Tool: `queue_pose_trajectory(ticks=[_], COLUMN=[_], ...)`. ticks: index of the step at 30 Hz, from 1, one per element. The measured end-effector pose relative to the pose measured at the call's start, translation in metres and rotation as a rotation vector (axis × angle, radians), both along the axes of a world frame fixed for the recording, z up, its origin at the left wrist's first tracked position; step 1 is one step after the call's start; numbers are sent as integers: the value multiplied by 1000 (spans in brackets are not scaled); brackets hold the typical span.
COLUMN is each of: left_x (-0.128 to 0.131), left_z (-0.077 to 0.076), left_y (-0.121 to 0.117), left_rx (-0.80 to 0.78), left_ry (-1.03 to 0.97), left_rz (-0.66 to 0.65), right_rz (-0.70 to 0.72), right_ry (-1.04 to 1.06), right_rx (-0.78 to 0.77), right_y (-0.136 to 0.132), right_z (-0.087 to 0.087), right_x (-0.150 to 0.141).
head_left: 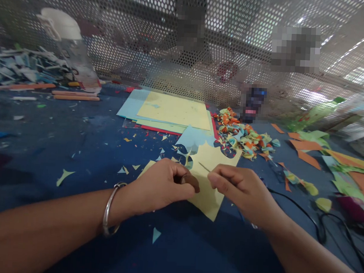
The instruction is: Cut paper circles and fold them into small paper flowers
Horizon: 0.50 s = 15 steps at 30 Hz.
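A pale yellow paper sheet (207, 206) with scalloped cut-outs along its far edge lies on the dark blue table. My left hand (158, 185), with a silver bangle at its wrist, is closed over a brown, round-edged disc (193, 182), pressed on the sheet. My fingers hide part of the disc. In my right hand (240, 189) is a thin pointed tool (204, 167), pinched with its tip toward the disc; the rest of it is hidden by the fingers. Blue paper (194, 138) with round cut-outs lies just beyond.
Stacked coloured sheets (174, 110) lie ahead. Folded paper pieces (245, 139) are heaped to their right. A clear bottle (74, 47) stands back left near pencils (76, 97). Black cable (305, 210) and orange strips (308, 146) lie right. A perforated screen (128, 41) borders the table.
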<state>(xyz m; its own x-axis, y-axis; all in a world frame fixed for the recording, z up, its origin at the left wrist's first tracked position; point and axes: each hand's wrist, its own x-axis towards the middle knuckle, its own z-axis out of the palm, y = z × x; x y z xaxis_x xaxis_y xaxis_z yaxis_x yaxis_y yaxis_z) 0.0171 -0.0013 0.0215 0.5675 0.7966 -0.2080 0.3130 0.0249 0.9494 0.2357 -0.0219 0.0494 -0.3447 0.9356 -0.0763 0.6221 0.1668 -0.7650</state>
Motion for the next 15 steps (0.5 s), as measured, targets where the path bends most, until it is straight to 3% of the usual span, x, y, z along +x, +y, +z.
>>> queue_pose_trajectory(ticks=[4, 7, 9, 15], left_x=[-12, -19, -20, -3], left_z=[11, 19, 21, 8], left_y=[6, 18, 28, 60], left_rx=[171, 464, 603, 648], left_ry=[280, 446, 456, 448], left_rz=[-149, -51, 8, -28], right_rz=[-132, -201, -247, -299], right_ry=[133, 266, 330, 407], right_rx=[39, 58, 78, 130], right_y=[3, 3, 2, 2], right_z=[-5, -9, -11, -14], right_x=[4, 7, 8, 7])
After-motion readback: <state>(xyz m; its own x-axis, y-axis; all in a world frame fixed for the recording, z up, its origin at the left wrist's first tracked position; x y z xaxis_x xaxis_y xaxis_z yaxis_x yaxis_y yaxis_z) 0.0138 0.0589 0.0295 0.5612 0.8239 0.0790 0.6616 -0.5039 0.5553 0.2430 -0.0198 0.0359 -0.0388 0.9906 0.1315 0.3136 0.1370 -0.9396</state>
